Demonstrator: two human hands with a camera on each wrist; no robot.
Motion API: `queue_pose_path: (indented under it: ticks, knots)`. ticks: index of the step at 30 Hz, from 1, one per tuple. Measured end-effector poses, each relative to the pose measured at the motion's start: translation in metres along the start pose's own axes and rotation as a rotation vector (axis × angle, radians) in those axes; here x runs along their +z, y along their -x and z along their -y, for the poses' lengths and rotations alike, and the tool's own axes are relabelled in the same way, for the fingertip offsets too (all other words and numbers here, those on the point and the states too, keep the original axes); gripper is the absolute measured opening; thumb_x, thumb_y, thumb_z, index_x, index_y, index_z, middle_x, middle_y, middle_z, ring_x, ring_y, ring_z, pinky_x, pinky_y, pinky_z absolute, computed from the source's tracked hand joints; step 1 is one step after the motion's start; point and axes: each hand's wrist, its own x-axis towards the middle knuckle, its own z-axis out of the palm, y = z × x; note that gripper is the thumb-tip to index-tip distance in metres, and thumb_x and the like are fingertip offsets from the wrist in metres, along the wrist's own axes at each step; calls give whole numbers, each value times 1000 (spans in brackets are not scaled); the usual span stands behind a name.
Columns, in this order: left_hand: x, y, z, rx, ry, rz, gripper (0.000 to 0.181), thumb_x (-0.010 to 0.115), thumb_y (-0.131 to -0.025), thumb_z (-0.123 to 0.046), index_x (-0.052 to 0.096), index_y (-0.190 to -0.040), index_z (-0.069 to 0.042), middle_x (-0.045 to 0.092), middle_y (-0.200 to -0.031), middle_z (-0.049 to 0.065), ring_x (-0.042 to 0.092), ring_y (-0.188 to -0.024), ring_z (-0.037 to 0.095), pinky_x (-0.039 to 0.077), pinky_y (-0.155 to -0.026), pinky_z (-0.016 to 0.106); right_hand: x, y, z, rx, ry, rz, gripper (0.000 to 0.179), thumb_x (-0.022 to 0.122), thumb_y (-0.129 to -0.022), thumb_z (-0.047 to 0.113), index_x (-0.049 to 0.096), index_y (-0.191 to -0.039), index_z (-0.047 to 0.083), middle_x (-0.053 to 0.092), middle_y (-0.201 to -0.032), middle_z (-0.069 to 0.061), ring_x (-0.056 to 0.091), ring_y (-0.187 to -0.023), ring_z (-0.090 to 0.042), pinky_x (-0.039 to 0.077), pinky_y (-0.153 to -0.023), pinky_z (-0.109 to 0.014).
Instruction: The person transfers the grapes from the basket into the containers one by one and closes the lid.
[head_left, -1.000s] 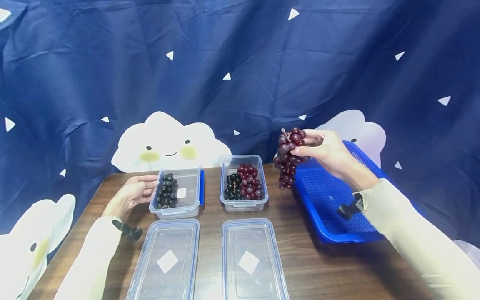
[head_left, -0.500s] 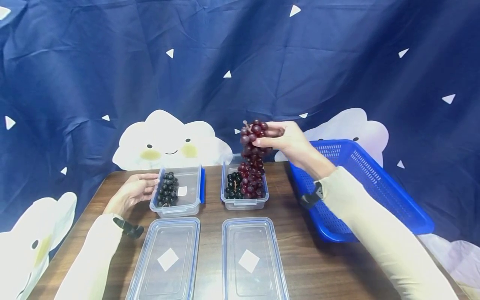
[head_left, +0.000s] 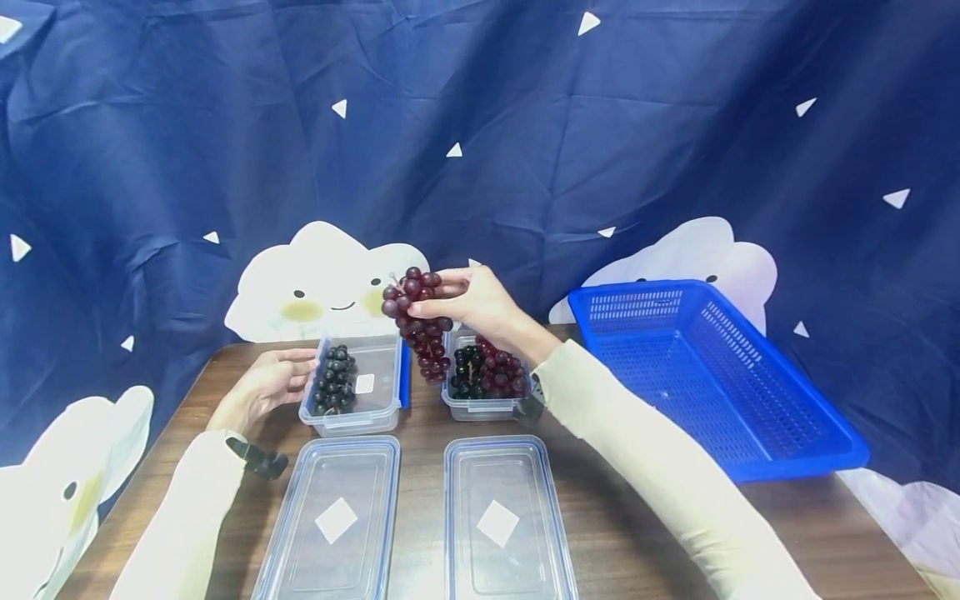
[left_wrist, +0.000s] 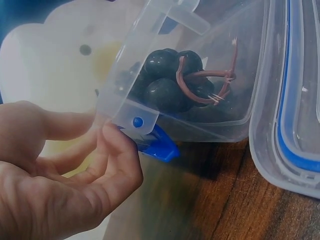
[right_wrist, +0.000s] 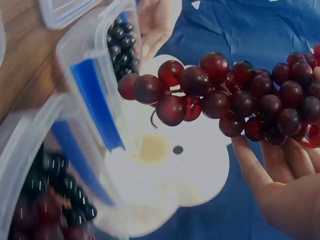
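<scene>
My right hand (head_left: 480, 304) holds a bunch of dark red grapes (head_left: 423, 321) by its top, between thumb and fingers. The bunch hangs in the air between the two food containers; in the right wrist view the red grapes (right_wrist: 220, 95) stretch across the upper half. My left hand (head_left: 266, 383) pinches the left rim of the left clear container (head_left: 378, 375), near a blue latch (left_wrist: 157, 145). A bunch of black grapes (head_left: 334, 382) lies along that container's left side. Black grapes (head_left: 463, 373) and red grapes (head_left: 502, 371) share the right container (head_left: 487, 410), partly behind my right wrist.
Two clear lids (head_left: 326, 517) with blue seals lie in front of the containers; the right lid (head_left: 502, 517) bears a white square too. A blue plastic basket (head_left: 675, 400) stands at the right of the wooden table (head_left: 622, 517). A blue cloth (head_left: 525, 125) hangs behind.
My right hand has carried the red grapes leftward from beside the basket, over the right container, to the gap near the left one. The left hand stays in place.
</scene>
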Motion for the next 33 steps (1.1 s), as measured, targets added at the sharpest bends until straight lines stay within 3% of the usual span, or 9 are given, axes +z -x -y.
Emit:
queue_pose_path:
  ticks: [7, 13, 20, 26, 30, 33]
  knots:
    - [0, 1, 1, 7, -1, 12, 59, 55, -108, -11, 31, -159, 7, 77, -90, -14, 72, -83, 1, 60, -76, 26, 30, -14, -13, 38, -92, -7, 49, 91, -83, 25, 75, -129, 15, 80, -121, -3, 75, -114, -12, 57, -92, -26]
    - [1, 1, 2, 11, 23, 12, 59, 55, -108, -10, 31, -160, 7, 77, -89, -14, 71, -81, 1, 60, -75, 25, 57, -25, -27, 72, -142, -41, 56, 91, -83, 26, 71, -134, 12, 77, -128, -5, 74, -116, -11, 59, -95, -25]
    - [2, 0, 1, 21, 35, 25, 60, 56, -108, -10, 29, -160, 7, 77, -90, -14, 72, -83, 1, 59, -76, 25, 84, -36, -41, 81, -152, -109, 46, 91, -81, 29, 78, -123, 15, 81, -118, -2, 70, -98, -7, 56, -82, -25]
    - [0, -1, 0, 28, 39, 26, 61, 56, -108, -11, 29, -160, 7, 78, -92, -14, 73, -84, 2, 61, -77, 26, 102, -42, -55, 106, -174, -109, 39, 90, -83, 29, 80, -117, 12, 81, -112, -3, 68, -90, -7, 56, -74, -28]
    - [0, 0, 2, 26, 35, 39, 61, 54, -109, -10, 28, -161, 7, 77, -93, -13, 72, -87, 2, 61, -78, 27, 112, -44, -67, 134, -131, -112, 38, 90, -83, 32, 81, -114, 13, 81, -109, -3, 65, -85, -6, 52, -67, -23]
    - [-1, 0, 3, 30, 18, 45, 61, 53, -109, -10, 27, -161, 8, 76, -95, -14, 72, -89, 2, 62, -79, 27, 120, -47, -74, 157, -27, -152, 38, 91, -81, 35, 82, -111, 14, 81, -109, -3, 68, -90, -8, 58, -76, -27]
